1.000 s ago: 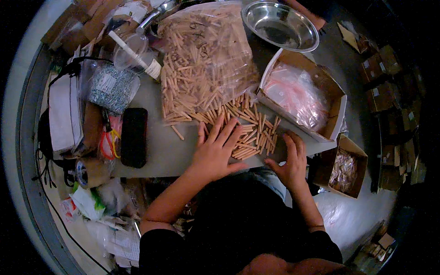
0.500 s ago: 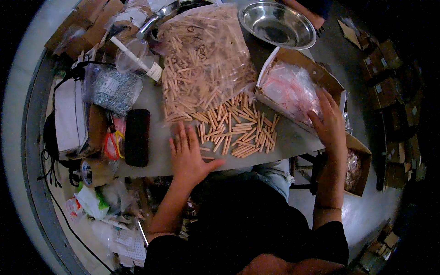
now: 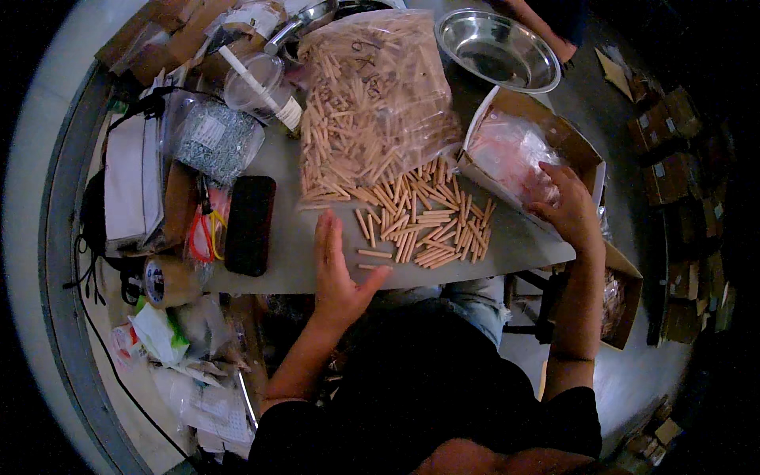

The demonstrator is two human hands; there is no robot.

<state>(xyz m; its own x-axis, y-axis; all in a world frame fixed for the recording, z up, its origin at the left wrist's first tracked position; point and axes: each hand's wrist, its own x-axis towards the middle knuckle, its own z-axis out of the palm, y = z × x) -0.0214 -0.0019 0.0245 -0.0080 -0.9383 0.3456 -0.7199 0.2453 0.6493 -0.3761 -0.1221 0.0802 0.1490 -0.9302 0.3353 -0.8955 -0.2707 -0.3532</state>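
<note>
Dowels [image 3: 427, 222], a loose heap of short wooden pegs, lie just beyond my left hand [image 3: 336, 269], which has slid off them and rests flat, fingers spread, grasping nothing. My right hand [image 3: 566, 206] has left the heap for the cardboard box [image 3: 570, 138]; its fingers curl onto the plastic bag [image 3: 511, 154] inside, so bagging seems next. Grey table [image 3: 277, 178] is crowded; dim floor lies beyond.

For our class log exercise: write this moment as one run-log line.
left hand: flat on table, beside loose dowels | right hand: in cardboard box, on plastic bag | dowel bag: behind pile
</note>
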